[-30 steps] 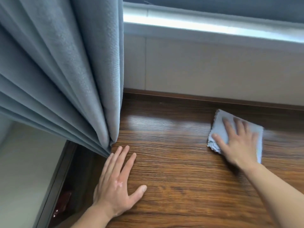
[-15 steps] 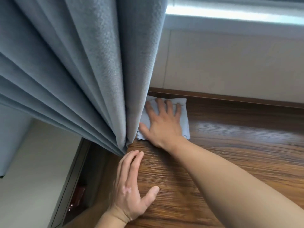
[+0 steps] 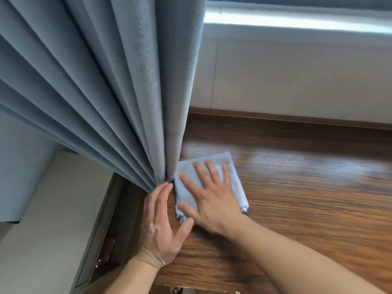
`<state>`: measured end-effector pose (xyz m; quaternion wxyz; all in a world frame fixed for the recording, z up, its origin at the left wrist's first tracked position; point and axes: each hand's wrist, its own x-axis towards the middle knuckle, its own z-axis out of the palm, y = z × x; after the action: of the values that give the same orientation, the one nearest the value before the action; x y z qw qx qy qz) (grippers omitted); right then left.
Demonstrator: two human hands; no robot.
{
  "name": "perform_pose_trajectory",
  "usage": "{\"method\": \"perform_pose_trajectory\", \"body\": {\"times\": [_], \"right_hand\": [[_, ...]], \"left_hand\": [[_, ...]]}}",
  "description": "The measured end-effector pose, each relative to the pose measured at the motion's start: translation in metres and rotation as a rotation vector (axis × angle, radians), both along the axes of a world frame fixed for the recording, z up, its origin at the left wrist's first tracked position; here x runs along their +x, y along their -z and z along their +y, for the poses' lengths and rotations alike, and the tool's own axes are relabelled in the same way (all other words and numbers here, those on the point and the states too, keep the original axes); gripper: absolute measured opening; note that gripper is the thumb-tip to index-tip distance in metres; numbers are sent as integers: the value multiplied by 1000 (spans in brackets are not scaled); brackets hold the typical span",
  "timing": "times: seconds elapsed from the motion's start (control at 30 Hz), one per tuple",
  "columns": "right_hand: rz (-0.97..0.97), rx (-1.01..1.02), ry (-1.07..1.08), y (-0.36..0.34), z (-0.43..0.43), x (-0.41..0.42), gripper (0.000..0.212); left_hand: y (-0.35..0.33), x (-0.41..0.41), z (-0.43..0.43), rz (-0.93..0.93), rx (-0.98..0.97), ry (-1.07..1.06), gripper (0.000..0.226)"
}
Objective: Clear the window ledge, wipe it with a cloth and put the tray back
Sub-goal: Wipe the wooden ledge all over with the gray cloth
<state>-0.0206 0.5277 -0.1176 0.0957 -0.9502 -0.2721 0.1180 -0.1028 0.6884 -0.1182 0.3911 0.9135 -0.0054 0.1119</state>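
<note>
A folded pale blue cloth [image 3: 231, 166] lies flat on the dark wooden window ledge [image 3: 307, 187], close to the curtain's lower edge. My right hand [image 3: 212, 200] presses down on the cloth with fingers spread. My left hand [image 3: 161, 221] rests flat on the ledge just left of the cloth, its fingertips touching the bottom of the curtain, its thumb near the cloth's near corner. No tray is in view.
A thick grey-blue curtain [image 3: 106, 81] hangs in folds over the ledge's left end. Behind the ledge rises a cream wall panel [image 3: 297, 81] under the bright window frame [image 3: 297, 20]. A dark gap with a reddish object [image 3: 107, 249] lies left of the ledge.
My right hand slid the cloth left across the ledge to the curtain, then drew it back toward me. My left hand stayed flat and now touches the curtain's hem.
</note>
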Motion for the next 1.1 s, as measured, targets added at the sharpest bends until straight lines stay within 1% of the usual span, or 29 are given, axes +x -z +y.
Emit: {"method": "perform_pose_trajectory", "body": {"times": [0.07, 0.17, 0.27, 0.33, 0.43, 0.5, 0.57, 0.63, 0.7, 0.73, 0.77, 0.83, 0.97, 1.03, 1.07, 1.1], "right_hand": [[-4, 3, -33, 3, -17, -46, 71], [-16, 5, -82, 10, -44, -100, 75], [-57, 7, -86, 13, -79, -117, 75], [-55, 19, -31, 12, -110, -108, 76], [-39, -44, 185, 13, -173, -62, 78], [-28, -133, 370, 12, -216, -10, 81], [-13, -191, 546, 8, -246, 44, 86], [-26, -194, 700, 6, -254, 84, 86], [-43, -174, 804, 8, -236, 101, 84], [-54, -166, 822, 10, -219, 103, 84], [-67, -158, 797, 11, -198, 100, 83], [-77, -111, 648, 13, -149, 83, 80], [-125, 19, 221, 16, -62, -3, 70], [-116, 28, 40, 19, -66, -41, 70], [-110, 23, -19, 18, -82, -47, 72], [-108, 15, -32, 20, -104, -45, 75]], "left_hand": [[-1, -1, 5, 17, 26, 32, 79], [-4, 6, 5, 75, 73, 120, 78], [-5, 21, -6, 139, 228, 263, 80], [-8, 38, -18, 222, 361, 332, 86], [-8, 67, -29, 402, 520, 325, 100], [-5, 80, -29, 445, 550, 304, 104], [-1, 84, -27, 447, 577, 294, 104], [1, 83, -26, 432, 573, 276, 104], [2, 82, -25, 408, 551, 265, 103], [2, 83, -24, 396, 540, 262, 102], [3, 83, -23, 385, 519, 259, 102], [4, 83, -23, 361, 469, 261, 101], [10, 83, -20, 267, 408, 257, 96], [12, 83, -18, 246, 401, 277, 93], [12, 82, -19, 255, 408, 290, 93], [11, 82, -20, 277, 425, 302, 95]]}}
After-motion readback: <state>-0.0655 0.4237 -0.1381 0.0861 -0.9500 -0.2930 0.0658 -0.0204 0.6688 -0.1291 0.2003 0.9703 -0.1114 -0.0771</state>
